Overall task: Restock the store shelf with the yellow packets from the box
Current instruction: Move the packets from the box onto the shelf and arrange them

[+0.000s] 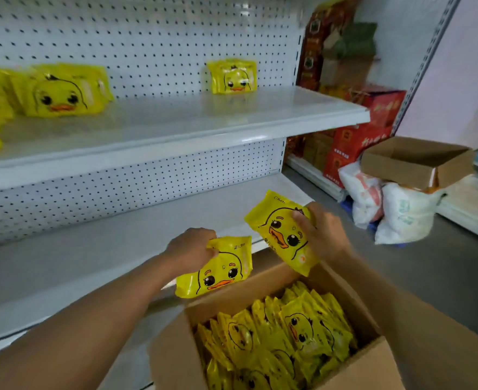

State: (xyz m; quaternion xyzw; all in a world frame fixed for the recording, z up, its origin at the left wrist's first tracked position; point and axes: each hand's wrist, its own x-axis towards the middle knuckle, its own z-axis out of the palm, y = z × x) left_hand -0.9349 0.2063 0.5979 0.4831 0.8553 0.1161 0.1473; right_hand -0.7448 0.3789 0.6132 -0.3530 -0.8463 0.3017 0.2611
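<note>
Two yellow packets lifted out, above the box (175, 358), headed for the shelf.

Best done by carrying both up to the upper shelf (232, 119), setting them upright, duck face out, into the gap between the single packet (231, 76) at the back and the stack (60, 91) to its left; base down first, then release. Left hand (188, 246) over the box's far-left corner, fingers curled, pinching the top edge of the left packet (218, 270). Right hand (320, 232) above the box's far edge, thumb across the face of the right packet (281, 232), fingers wrapped behind, out of sight. Box still well stocked, packets (277, 342) standing on edge.
</note>
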